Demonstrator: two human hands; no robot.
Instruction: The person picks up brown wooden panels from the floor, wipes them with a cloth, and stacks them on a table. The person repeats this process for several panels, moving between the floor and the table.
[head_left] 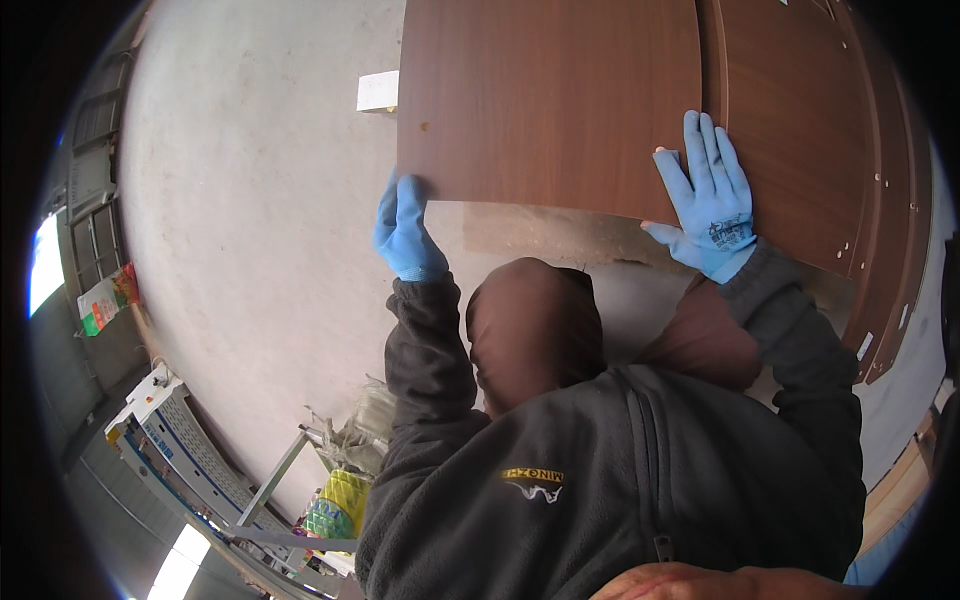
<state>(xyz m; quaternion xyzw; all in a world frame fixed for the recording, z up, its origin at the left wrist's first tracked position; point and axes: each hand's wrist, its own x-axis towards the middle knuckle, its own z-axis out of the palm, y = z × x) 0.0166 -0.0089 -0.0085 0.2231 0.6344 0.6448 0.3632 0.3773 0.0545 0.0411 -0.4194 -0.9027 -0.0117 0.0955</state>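
Observation:
A flat brown wood-grain panel [550, 110] lies in front of me, its near edge above the floor by my knees. My left hand [408, 232], in a light blue glove, is closed around the panel's near left corner. My right hand [708, 205], gloved alike with thumb and index fingertips bare, rests flat near the panel's right near corner. Its fingers are stretched out and point away from me, beside the gap to a second brown panel [795, 130]. The undersides of the panels are hidden.
More brown boards [885, 230] with pale dots are stacked at the right. A small white block [378, 91] sits by the panel's left edge. At lower left are a metal frame [275, 478], a yellow-green bag [340, 503] and a long white-and-blue machine [195, 445]. Grey floor [250, 180] spreads left.

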